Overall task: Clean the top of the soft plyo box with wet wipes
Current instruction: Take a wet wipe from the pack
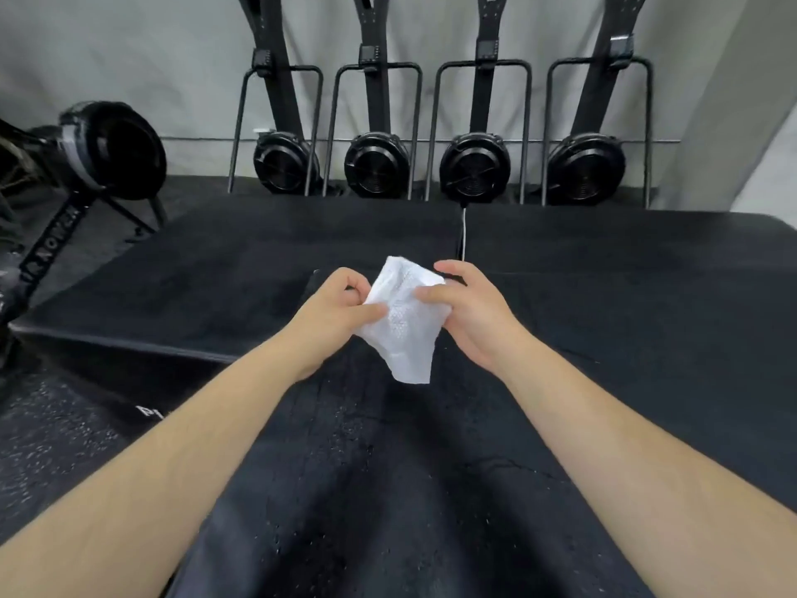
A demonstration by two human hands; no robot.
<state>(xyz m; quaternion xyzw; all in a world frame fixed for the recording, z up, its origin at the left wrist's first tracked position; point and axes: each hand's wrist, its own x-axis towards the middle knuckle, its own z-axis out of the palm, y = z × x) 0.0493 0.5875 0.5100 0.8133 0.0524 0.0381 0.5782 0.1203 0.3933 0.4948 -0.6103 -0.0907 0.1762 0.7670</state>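
Surface: box [388,489], black, soft top. It lies directly under the grip and runs toward the person beneath both forearms. The skin is creased and cracked in thin lines, with pale flecks scattered below the grip.

Task item: wipe [403,321], white, textured, crumpled. It is held up over the box top between the two hands, with its lower corner hanging free below them.

Grip: the left hand [334,315] pinches the wipe's left edge, thumb on the front and fingers curled. The right hand [470,312] clamps the right side, thumb across the front and fingers wrapped behind.

Beyond the grip: two black pads [215,274], side by side. The seam between them lines up just right of the wipe, and a white cord [464,235] lies in it.

Farther beyond: four black upright machines [377,164] with round fan housings, in a row against a grey wall [129,58].

Left of the grip, well apart: a fifth fan unit [116,148] on a slanted rail.

Edges: the box's left edge falls away under the left forearm, and white lettering [146,411], partly hidden, shows on that side. Speckled dark floor [51,425] lies beyond it. The far edge sits just past the hands.

Open room: bare box top on all sides of the grip, widest to the right.
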